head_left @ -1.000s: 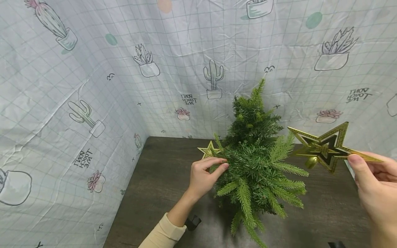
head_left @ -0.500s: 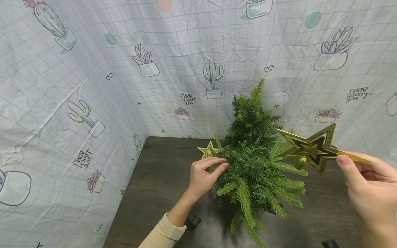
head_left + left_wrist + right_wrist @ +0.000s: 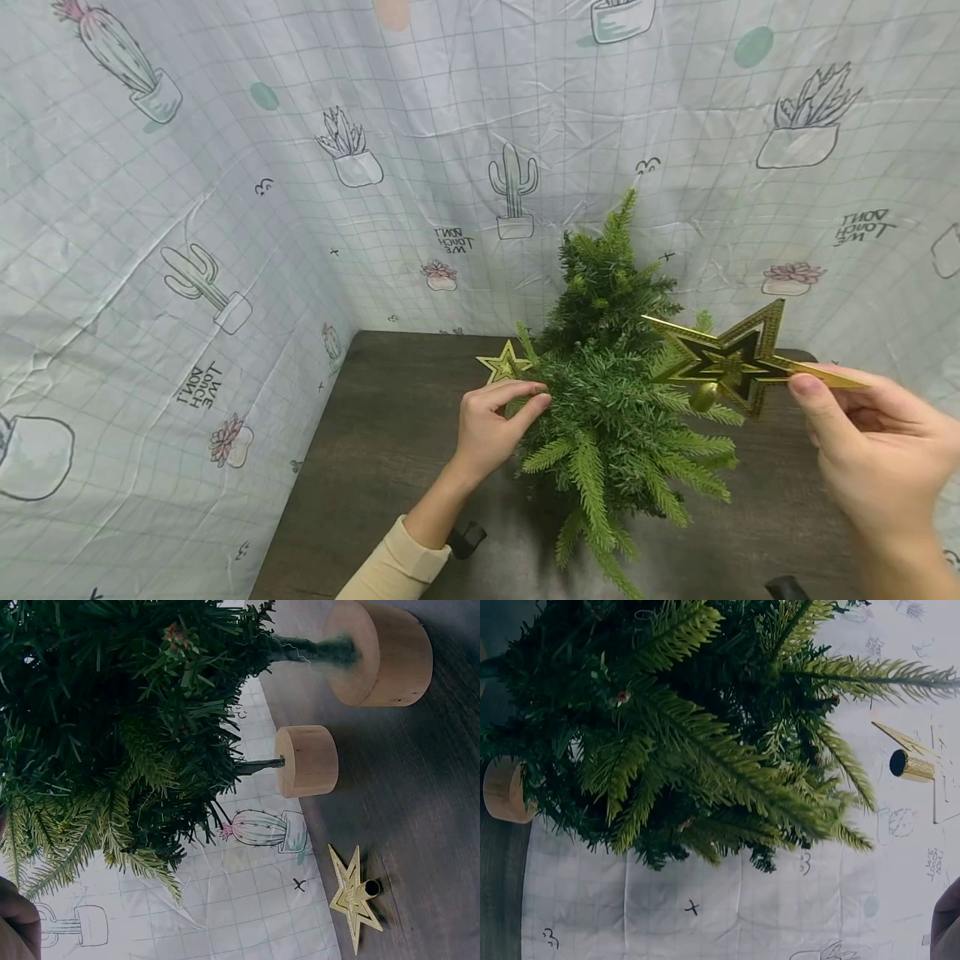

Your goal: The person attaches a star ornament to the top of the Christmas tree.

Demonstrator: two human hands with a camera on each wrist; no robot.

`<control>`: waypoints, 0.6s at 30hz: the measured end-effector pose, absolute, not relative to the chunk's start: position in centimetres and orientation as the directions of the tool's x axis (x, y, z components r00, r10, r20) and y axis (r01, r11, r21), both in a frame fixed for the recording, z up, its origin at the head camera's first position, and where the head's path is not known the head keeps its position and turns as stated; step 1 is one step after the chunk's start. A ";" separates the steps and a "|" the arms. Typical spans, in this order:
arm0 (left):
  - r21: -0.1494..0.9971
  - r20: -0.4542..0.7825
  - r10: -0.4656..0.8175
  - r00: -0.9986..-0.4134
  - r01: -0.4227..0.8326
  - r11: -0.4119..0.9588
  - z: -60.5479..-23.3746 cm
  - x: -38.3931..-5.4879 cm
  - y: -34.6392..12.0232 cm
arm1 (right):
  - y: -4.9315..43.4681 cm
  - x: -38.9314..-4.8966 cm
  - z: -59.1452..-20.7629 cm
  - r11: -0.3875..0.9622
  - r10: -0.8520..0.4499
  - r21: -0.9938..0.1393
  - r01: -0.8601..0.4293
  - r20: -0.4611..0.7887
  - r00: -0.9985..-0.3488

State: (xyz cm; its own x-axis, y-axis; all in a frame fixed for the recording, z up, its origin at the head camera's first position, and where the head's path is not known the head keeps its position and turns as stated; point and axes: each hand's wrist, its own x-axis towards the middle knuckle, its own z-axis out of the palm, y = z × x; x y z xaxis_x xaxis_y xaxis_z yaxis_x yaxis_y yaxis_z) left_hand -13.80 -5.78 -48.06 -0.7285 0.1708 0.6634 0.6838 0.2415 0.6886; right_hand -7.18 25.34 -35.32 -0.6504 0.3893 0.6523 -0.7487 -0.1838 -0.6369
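Observation:
My right hand (image 3: pixel 877 442) holds a large gold star tree topper (image 3: pixel 726 364) by one point, between thumb and fingers. The star's short tube (image 3: pixel 913 766) shows in the right wrist view, out past the branches. In the head view the star overlaps the right branches of the front Christmas tree (image 3: pixel 615 417). My left hand (image 3: pixel 491 429) is at that tree's left side, thumb and forefinger pinching needles at a branch tip. Only part of this hand shows in the left wrist view. Beyond it, a smaller gold star (image 3: pixel 508 364) lies on the table.
A second small tree (image 3: pixel 600 275) stands behind the front one. Both have round wooden bases, one larger (image 3: pixel 390 660) and one smaller (image 3: pixel 311 761). The dark wooden table (image 3: pixel 390 433) backs onto a cactus-print curtain (image 3: pixel 420 100) at the rear and left.
My right hand has moved left with the large gold star, bringing it over the tree's right branches. My left hand has stayed in place at the branch.

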 end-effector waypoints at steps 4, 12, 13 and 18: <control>0.688 0.665 0.169 -0.728 0.685 0.241 -48.0 -13.8 -5.8 | 24.8 -7.4 -35.1 -0.194 0.389 -0.625 -0.756 0.659 -0.644; 0.690 0.666 0.163 -0.728 0.684 0.236 -48.0 -13.7 -5.8 | 24.1 -7.5 -34.8 -0.176 0.388 -0.637 -0.751 0.656 -0.647; 0.690 0.666 0.162 -0.728 0.684 0.236 -48.0 -13.7 -5.8 | 24.1 -7.6 -34.8 -0.176 0.385 -0.636 -0.752 0.658 -0.647; 0.686 0.672 0.160 -0.723 0.689 0.235 -48.0 -13.8 -5.7 | 23.4 -7.8 -34.5 -0.214 0.375 -0.608 -0.765 0.671 -0.639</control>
State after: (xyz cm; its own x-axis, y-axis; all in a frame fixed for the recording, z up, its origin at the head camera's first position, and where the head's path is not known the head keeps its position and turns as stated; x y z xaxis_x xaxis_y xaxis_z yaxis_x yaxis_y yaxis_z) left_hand -13.76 -5.73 -47.97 -0.7234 0.1595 0.6717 0.6887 0.2350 0.6859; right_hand -7.77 23.43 -34.51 -0.6389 0.3754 0.6715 -0.7646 -0.2141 -0.6079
